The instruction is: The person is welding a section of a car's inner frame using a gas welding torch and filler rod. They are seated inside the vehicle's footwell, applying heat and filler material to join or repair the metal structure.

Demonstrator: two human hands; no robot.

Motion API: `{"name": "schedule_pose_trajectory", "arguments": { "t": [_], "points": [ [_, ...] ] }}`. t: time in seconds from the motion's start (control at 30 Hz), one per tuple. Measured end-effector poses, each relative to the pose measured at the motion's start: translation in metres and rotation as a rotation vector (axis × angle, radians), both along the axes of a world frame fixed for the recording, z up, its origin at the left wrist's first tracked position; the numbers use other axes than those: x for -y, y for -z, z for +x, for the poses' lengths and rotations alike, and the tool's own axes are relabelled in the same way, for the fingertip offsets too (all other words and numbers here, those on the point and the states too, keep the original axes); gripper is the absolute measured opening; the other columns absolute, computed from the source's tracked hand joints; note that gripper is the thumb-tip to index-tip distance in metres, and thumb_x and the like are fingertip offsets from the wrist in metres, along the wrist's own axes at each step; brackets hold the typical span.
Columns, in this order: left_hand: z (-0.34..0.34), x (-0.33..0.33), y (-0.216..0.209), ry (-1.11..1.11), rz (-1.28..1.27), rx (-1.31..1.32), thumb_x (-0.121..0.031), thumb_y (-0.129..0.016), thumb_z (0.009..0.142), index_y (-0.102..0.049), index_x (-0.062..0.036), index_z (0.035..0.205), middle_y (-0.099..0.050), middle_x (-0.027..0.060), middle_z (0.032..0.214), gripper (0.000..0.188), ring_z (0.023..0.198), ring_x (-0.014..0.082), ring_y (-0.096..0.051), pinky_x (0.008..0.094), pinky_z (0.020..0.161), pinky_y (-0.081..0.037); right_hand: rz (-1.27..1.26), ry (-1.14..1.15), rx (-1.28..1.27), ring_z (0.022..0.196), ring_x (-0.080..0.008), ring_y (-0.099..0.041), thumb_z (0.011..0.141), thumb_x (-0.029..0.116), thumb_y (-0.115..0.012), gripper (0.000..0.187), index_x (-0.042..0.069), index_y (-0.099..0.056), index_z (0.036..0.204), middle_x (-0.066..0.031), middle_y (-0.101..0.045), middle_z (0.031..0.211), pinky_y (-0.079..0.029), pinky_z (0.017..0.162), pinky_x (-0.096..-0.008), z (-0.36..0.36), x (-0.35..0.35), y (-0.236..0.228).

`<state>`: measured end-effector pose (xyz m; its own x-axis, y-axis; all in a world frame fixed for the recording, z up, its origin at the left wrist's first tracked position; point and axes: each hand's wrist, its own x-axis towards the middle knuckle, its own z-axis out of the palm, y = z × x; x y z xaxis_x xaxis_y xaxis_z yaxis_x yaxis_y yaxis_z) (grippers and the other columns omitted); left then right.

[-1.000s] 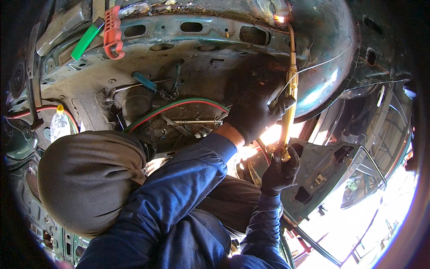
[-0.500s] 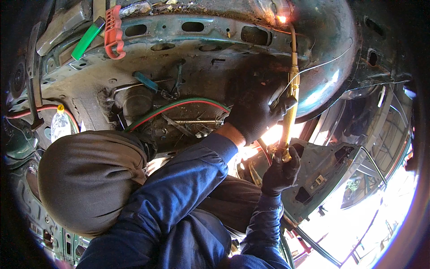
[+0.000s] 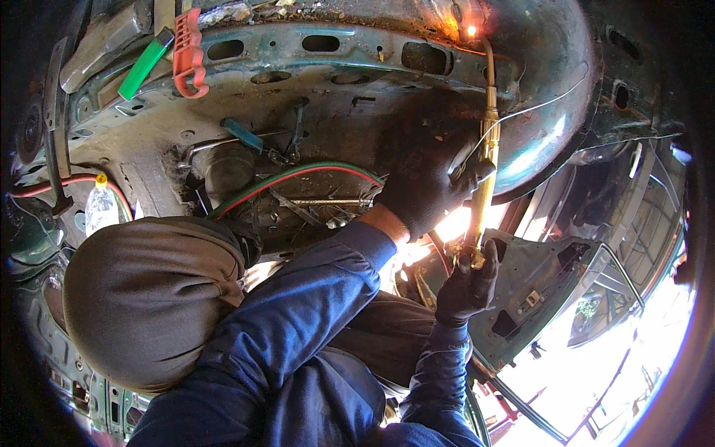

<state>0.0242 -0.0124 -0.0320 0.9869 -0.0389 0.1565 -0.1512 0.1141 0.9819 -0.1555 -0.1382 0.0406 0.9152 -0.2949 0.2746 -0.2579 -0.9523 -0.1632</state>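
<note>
A brass gas torch point(image 3: 481, 216) stands nearly upright in the middle right. My right hand point(image 3: 468, 292), in a dark glove, is closed around its lower end by the valve knobs. The thin bent nozzle reaches up to a bright flame point(image 3: 471, 30) against the rusty seam of a car body panel point(image 3: 357, 43), where the metal glows orange. My left hand point(image 3: 426, 185), also gloved, is closed beside the torch body, its thumb at the brass. Out of its fingers runs a thin metal wire point(image 3: 555, 102), curving up to the right; the fingers' far side is in dark shadow.
A green lighter point(image 3: 146, 64), a red plastic handle point(image 3: 189, 56) and a hammer point(image 3: 108, 46) lie upper left. A red and green hose point(image 3: 298, 171) crosses the bay near a clear bottle point(image 3: 101, 208). At left is a brown-hooded head point(image 3: 149, 298); a detached door point(image 3: 536, 290) stands right.
The torch tip and flame have shifted very slightly down, and the orange glow on the seam has spread. Fingers of my right hand have shifted a little at the valve. The left hand barely moves.
</note>
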Motion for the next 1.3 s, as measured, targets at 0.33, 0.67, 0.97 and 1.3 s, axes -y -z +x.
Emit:
{"name": "schedule_pose_trajectory", "arguments": {
  "t": [0.33, 0.67, 0.97, 1.3],
  "points": [
    [-0.002, 0.000, -0.001, -0.008, 0.015, -0.015, -0.031, -0.074, 0.096, -0.068, -0.0059, 0.127, -0.069, 0.0195, 0.123, 0.040, 0.115, 0.0380, -0.063, 0.0484, 0.102, -0.049, 0.105, 0.071, -0.023, 0.114, -0.0264, -0.069, 0.097, 0.014, -0.076, 0.043, -0.004, -0.065, 0.135, -0.0188, -0.071, 0.130, -0.057, 0.096, -0.0386, -0.002, 0.000, 0.000],
    [-0.002, 0.001, 0.002, 0.008, 0.047, -0.026, -0.031, -0.074, 0.095, -0.069, -0.0063, 0.126, -0.069, 0.0195, 0.119, 0.040, 0.113, 0.0385, -0.063, 0.0494, 0.100, -0.049, 0.222, 0.085, 0.000, 0.111, -0.0238, -0.069, 0.098, 0.015, -0.075, 0.044, -0.003, -0.064, 0.137, -0.0174, -0.070, 0.129, -0.058, 0.093, -0.0370, -0.006, 0.004, 0.002],
    [-0.003, 0.008, 0.006, -0.023, -0.004, -0.036, -0.033, -0.075, 0.095, -0.069, -0.0069, 0.126, -0.069, 0.0207, 0.117, 0.041, 0.108, 0.0383, -0.065, 0.0492, 0.097, -0.052, 0.201, 0.057, 0.030, 0.103, -0.0220, -0.069, 0.098, 0.014, -0.076, 0.038, -0.001, -0.067, 0.132, -0.0131, -0.071, 0.120, -0.059, 0.089, -0.0354, 0.002, -0.001, 0.002],
    [-0.005, -0.001, 0.000, 0.023, -0.033, -0.062, -0.034, -0.075, 0.096, -0.069, -0.0081, 0.128, -0.069, 0.0196, 0.121, 0.042, 0.113, 0.0373, -0.065, 0.0487, 0.099, -0.051, 0.241, 0.071, 0.100, 0.093, -0.0154, -0.067, 0.095, 0.010, -0.078, 0.031, -0.001, -0.067, 0.122, -0.0080, -0.071, 0.109, -0.057, 0.081, -0.0290, 0.001, 0.003, 0.002]
  ]
}}
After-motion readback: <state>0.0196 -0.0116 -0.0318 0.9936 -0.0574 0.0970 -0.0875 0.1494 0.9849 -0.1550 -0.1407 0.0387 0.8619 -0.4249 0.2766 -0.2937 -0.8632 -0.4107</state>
